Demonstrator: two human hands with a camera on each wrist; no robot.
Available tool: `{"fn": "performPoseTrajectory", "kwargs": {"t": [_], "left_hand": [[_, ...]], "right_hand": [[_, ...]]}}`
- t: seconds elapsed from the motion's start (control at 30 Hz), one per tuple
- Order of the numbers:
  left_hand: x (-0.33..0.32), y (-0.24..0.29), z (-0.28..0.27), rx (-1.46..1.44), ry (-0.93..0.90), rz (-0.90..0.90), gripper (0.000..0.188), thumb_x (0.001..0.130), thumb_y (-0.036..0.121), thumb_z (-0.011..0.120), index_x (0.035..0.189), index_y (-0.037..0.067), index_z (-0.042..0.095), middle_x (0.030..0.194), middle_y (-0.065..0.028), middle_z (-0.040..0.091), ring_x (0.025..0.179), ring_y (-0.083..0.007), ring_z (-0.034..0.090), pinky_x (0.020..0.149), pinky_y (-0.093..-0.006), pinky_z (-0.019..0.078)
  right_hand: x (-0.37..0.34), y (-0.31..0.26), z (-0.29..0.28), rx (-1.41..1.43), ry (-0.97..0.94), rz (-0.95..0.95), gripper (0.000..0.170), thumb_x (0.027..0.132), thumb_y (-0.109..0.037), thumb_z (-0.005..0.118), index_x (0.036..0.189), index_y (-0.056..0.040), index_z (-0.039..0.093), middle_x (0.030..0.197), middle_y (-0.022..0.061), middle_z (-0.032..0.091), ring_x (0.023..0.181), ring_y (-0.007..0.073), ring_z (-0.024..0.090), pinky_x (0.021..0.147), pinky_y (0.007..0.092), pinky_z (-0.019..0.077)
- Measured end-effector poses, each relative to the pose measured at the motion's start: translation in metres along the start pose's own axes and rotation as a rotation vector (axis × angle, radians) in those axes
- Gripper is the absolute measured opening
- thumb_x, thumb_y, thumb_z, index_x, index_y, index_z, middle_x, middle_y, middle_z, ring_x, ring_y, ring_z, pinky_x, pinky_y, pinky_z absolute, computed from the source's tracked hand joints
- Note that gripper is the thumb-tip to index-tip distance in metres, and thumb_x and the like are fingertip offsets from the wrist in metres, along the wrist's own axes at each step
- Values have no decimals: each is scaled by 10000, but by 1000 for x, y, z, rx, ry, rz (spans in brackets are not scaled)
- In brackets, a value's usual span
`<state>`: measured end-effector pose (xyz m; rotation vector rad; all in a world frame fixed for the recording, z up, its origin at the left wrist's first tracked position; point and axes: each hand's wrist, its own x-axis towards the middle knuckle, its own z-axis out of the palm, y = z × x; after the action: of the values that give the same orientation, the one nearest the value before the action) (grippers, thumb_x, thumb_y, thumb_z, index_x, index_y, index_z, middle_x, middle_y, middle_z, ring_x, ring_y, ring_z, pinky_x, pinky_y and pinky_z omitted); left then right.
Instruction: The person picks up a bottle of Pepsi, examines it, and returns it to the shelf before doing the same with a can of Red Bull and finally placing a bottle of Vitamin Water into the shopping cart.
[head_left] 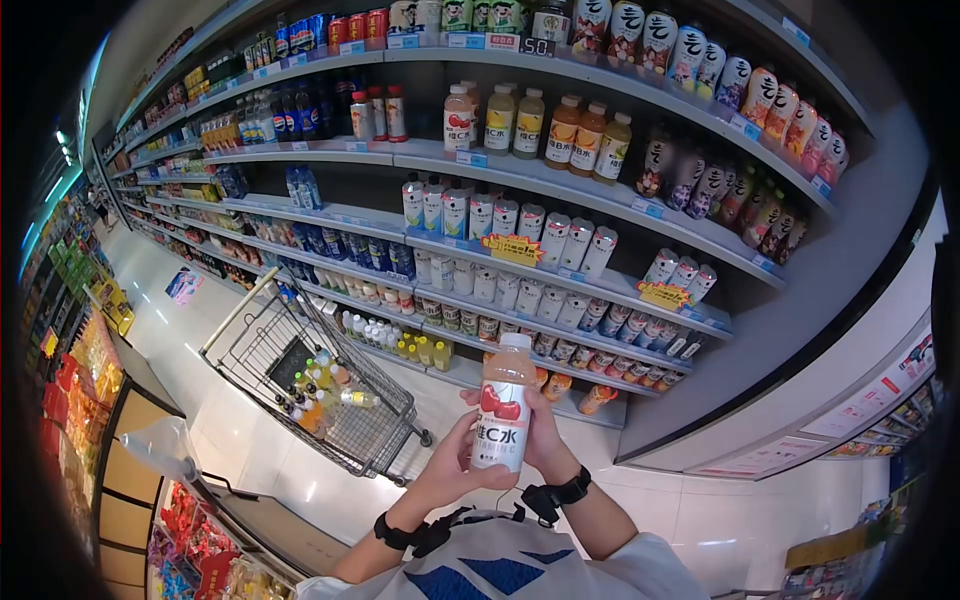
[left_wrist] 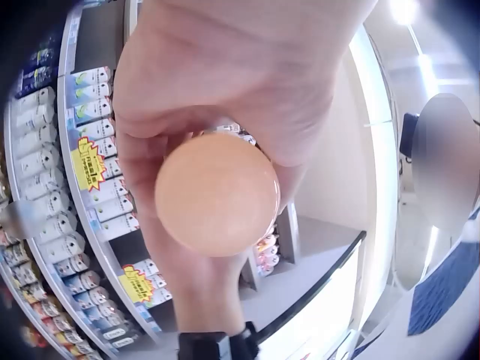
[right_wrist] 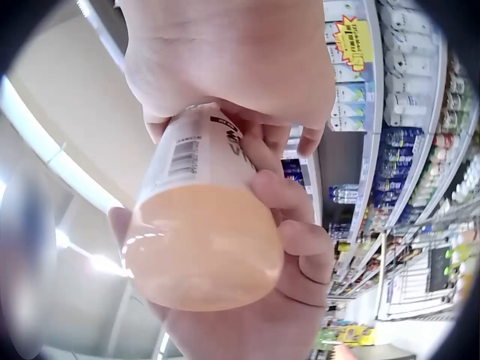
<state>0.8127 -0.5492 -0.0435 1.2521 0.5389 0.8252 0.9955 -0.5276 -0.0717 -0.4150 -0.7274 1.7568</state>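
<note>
A drink bottle [head_left: 503, 410] with a white cap, pale pink-orange liquid and a white label showing red cherries is held upright before the chest. My left hand [head_left: 457, 455] grips its lower left side, the thumb across the base of the label. On the other side, my right hand [head_left: 545, 435] wraps its fingers round the bottle. In the left wrist view, the bottle's round underside [left_wrist: 217, 195] faces the camera between both hands. The right wrist view shows the bottle's clear orange bottom [right_wrist: 202, 247] and a barcode on the label [right_wrist: 186, 157].
Ahead stands a long curved drinks shelf [head_left: 430, 155] with rows of bottles and cans. Similar cherry bottles [head_left: 459, 118] stand on an upper tier. To the left is a shopping cart [head_left: 350, 420] containing several bottles [head_left: 318, 388]. Snack displays [head_left: 85, 400] line the far left.
</note>
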Motion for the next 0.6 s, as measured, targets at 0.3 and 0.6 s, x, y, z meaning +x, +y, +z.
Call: {"fn": "performPoseTrajectory", "kwargs": {"t": [0.3, 0.6], "left_hand": [[-10, 1, -18, -427, -177, -285, 789, 868, 328, 747, 1474, -3, 365, 1280, -172, 608, 1136, -288, 660, 958, -416, 552], [-22, 16, -6, 335, 133, -48, 759, 803, 277, 856, 1385, 18, 443, 1212, -135, 625, 1052, -239, 679, 896, -413, 565]], "right_hand": [[7, 0, 22, 31, -49, -63, 849, 889, -627, 615, 1467, -46, 391, 1245, 234, 612, 1161, 372, 633, 990, 462, 539], [7, -12, 62, -696, 151, -354, 631, 844, -129, 819, 1345, -29, 448, 1187, 78, 642, 1094, 142, 638, 946, 320, 522]]}}
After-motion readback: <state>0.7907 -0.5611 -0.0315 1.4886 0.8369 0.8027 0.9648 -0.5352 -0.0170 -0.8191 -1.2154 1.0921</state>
